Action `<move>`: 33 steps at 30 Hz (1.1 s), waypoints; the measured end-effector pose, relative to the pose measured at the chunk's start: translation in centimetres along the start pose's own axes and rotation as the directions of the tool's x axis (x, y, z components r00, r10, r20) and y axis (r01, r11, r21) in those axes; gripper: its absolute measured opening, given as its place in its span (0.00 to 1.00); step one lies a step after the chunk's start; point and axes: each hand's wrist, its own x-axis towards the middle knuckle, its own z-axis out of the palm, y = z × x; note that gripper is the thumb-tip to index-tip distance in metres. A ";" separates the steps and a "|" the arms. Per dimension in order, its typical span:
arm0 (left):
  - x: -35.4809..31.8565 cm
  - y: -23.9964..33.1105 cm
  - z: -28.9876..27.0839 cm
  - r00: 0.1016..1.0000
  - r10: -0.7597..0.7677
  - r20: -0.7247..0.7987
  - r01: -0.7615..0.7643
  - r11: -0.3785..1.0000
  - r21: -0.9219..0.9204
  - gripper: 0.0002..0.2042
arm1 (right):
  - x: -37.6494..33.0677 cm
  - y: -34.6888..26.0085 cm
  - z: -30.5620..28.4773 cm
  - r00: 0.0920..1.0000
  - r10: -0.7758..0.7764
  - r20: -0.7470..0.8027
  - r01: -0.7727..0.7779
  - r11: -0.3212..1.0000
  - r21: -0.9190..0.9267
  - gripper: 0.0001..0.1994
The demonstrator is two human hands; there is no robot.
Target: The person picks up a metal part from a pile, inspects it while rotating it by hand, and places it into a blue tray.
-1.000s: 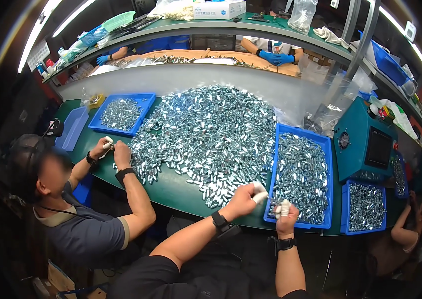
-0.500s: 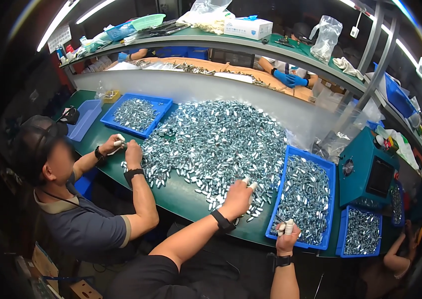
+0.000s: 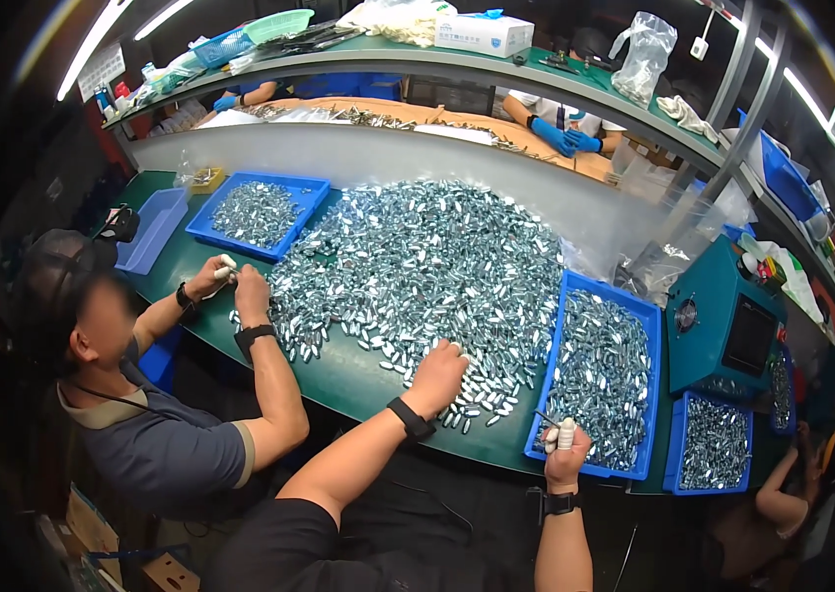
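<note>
A broad heap of small shiny silver-blue metal pieces (image 3: 427, 247) covers the middle of the green table. At its near edge my left hand (image 3: 440, 378) reaches down among the loose pieces, its fingers curled together; what they pinch, if anything, is hidden. My right hand (image 3: 566, 456) is over the near corner of a blue tray (image 3: 656, 395) filled with the same pieces. Its fingers, some wrapped in white, are closed on a thin dark stick-like tool (image 3: 545, 418) whose tip points toward the tray. Both my wrists wear black bands.
On my left a co-worker (image 3: 161, 434) holds both hands at the heap's edge. Smaller blue trays (image 3: 315, 204) stand at the far left and right (image 3: 676, 464). A teal machine (image 3: 719, 326) sits to the right. A shelf (image 3: 388, 61) crosses above, with gloved workers behind.
My left hand has moved left and slightly away from me, its fingers closing in among the pieces. My right hand stays by the tray with the tool. The view has shifted slightly.
</note>
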 end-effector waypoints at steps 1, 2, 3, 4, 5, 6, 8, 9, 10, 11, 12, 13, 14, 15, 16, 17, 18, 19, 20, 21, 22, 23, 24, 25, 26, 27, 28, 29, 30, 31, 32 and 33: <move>0.1 -0.4 0.0 1.000 0.001 0.011 -0.001 1.000 -0.008 0.08 | 0.0 -0.1 -0.1 1.000 0.000 0.001 0.000 1.000 -0.008 0.20; 0.1 -0.9 0.1 1.000 0.015 0.024 -0.016 1.000 0.011 0.09 | 0.1 -0.1 0.1 1.000 0.013 -0.005 -0.013 1.000 -0.013 0.20; 0.0 -1.3 0.1 0.999 0.030 0.040 -0.031 0.999 0.028 0.09 | 0.1 -0.2 0.2 1.000 0.012 0.001 -0.012 1.000 -0.021 0.21; 0.0 -1.7 0.2 0.997 0.044 0.058 -0.047 0.998 0.043 0.10 | 0.3 -0.2 0.3 1.000 0.012 0.006 -0.012 0.999 -0.030 0.21; 0.0 -1.7 -0.2 0.996 0.041 0.081 -0.043 0.999 0.030 0.10 | 0.3 -0.1 0.3 1.000 0.019 0.009 -0.018 0.999 -0.040 0.21; 0.3 -1.3 -0.9 0.998 -0.004 0.070 0.004 1.000 0.002 0.10 | 0.4 -0.1 0.2 0.999 0.041 -0.009 -0.041 0.998 -0.052 0.21; 0.3 -1.2 -1.2 0.996 -0.050 0.079 0.053 0.998 -0.032 0.10 | 0.8 0.1 0.2 1.000 0.002 0.012 -0.001 0.998 -0.060 0.21; 0.1 -1.3 -1.3 0.997 -0.058 -0.047 0.055 0.996 -0.064 0.11 | 0.6 0.0 0.2 1.000 0.017 0.001 -0.017 0.998 -0.064 0.21; 0.3 -1.5 -1.4 0.982 -0.067 -0.178 0.051 0.994 -0.093 0.12 | 0.7 0.0 0.4 1.000 0.010 0.011 -0.009 0.999 -0.042 0.21; 0.4 -1.4 -1.4 0.983 -0.066 -0.170 0.050 0.994 -0.096 0.12 | 0.8 -0.1 0.5 1.000 0.000 0.021 0.000 1.000 -0.018 0.21; 0.5 -1.1 -1.7 0.980 -0.062 -0.189 0.050 0.996 -0.068 0.13 | 0.8 0.0 0.4 0.999 -0.013 0.035 0.013 1.000 0.005 0.20; 0.7 -0.9 -1.9 0.976 -0.058 -0.210 0.050 0.998 -0.040 0.14 | 0.7 0.1 0.3 0.999 -0.012 0.032 0.012 1.000 0.004 0.20; 0.9 -0.8 -2.0 0.971 -0.052 -0.233 0.051 0.999 -0.011 0.15 | 0.6 0.2 0.1 1.000 -0.009 0.029 0.010 1.000 -0.010 0.21; 1.2 -0.7 -1.9 0.971 -0.052 -0.234 0.050 0.999 -0.012 0.15 | 0.6 0.2 0.0 1.000 -0.008 0.027 0.009 1.000 -0.025 0.21; 1.6 -0.6 -1.8 0.974 -0.033 -0.224 0.034 0.999 0.001 0.16 | 0.6 0.2 0.0 1.000 -0.008 0.025 0.009 0.999 -0.039 0.21; 1.8 -0.4 -1.6 0.977 -0.017 -0.215 0.021 1.000 0.016 0.16 | 0.5 0.2 0.0 1.000 -0.009 0.028 0.011 0.999 -0.039 0.21; 2.1 -0.3 -1.4 0.979 -0.001 -0.205 0.007 1.000 0.030 0.17 | 0.5 0.1 0.0 0.999 -0.008 0.031 0.009 0.999 -0.040 0.21; 2.4 -0.2 -1.2 0.978 -0.001 -0.208 0.008 1.000 0.029 0.17 | 0.4 0.0 0.1 0.999 -0.007 0.033 0.008 0.999 -0.040 0.22; 2.9 -0.1 -1.0 0.985 -0.016 -0.172 0.025 0.999 0.047 0.16 | 0.4 -0.1 0.1 0.999 -0.006 0.034 0.007 0.999 -0.042 0.22; 3.4 0.0 -0.8 0.990 -0.032 -0.135 0.041 0.997 0.065 0.16 | 0.3 -0.1 0.1 0.999 -0.009 0.036 0.010 0.999 -0.043 0.22; 3.8 -0.2 -0.4 0.994 -0.047 -0.098 0.055 0.995 0.083 0.15 | 0.3 0.0 0.1 1.000 -0.003 0.031 0.004 0.999 -0.046 0.22; 4.1 -0.5 0.0 0.994 -0.046 -0.100 0.054 0.995 0.081 0.15 | 0.3 0.0 0.0 1.000 0.003 0.027 -0.002 0.999 -0.048 0.22; 4.4 -1.1 0.4 0.995 -0.037 -0.088 0.044 0.996 0.077 0.15 | 0.4 0.0 0.1 1.000 0.007 0.023 -0.006 0.999 -0.047 0.22; 4.5 -1.7 0.7 0.997 -0.029 -0.076 0.035 0.997 0.075 0.14 | 0.4 0.0 0.3 1.000 0.003 0.025 -0.002 0.999 -0.046 0.22; 4.4 -2.3 1.0 0.998 -0.021 -0.064 0.026 0.997 0.072 0.14 | 0.3 0.0 0.5 0.999 -0.003 0.033 0.004 0.999 -0.044 0.22; 4.6 -2.2 0.8 0.998 -0.016 -0.063 0.021 0.997 0.069 0.14 | 0.3 -0.1 0.5 0.999 -0.007 0.033 0.009 0.999 -0.047 0.22; 4.5 -2.2 0.6 0.995 0.008 -0.099 -0.005 0.999 0.034 0.11 | 0.4 -0.1 0.5 0.999 -0.011 0.034 0.013 0.999 -0.049 0.22; 4.3 -2.1 0.4 0.990 0.031 -0.134 -0.031 1.000 -0.001 0.08 | 0.4 -0.2 0.5 0.999 -0.012 0.031 0.013 0.999 -0.050 0.22; 4.1 -2.0 0.2 0.984 0.051 -0.169 -0.057 0.998 -0.034 0.05 | 0.5 -0.2 0.5 0.999 -0.011 0.031 0.013 0.998 -0.061 0.22; 3.8 -1.8 0.1 0.984 0.052 -0.168 -0.059 0.998 -0.036 0.05 | 0.5 -0.3 0.5 0.999 -0.010 0.030 0.012 0.997 -0.071 0.22; 3.8 -0.8 -0.6 0.990 -0.020 -0.139 0.007 0.996 -0.094 0.06 | 0.4 -0.3 0.2 1.000 -0.004 0.020 0.006 0.997 -0.078 0.22; 3.7 0.2 -1.3 0.990 -0.091 -0.105 0.074 0.986 -0.150 0.08 | 0.3 -0.2 -0.2 1.000 0.001 0.005 -0.001 0.997 -0.077 0.22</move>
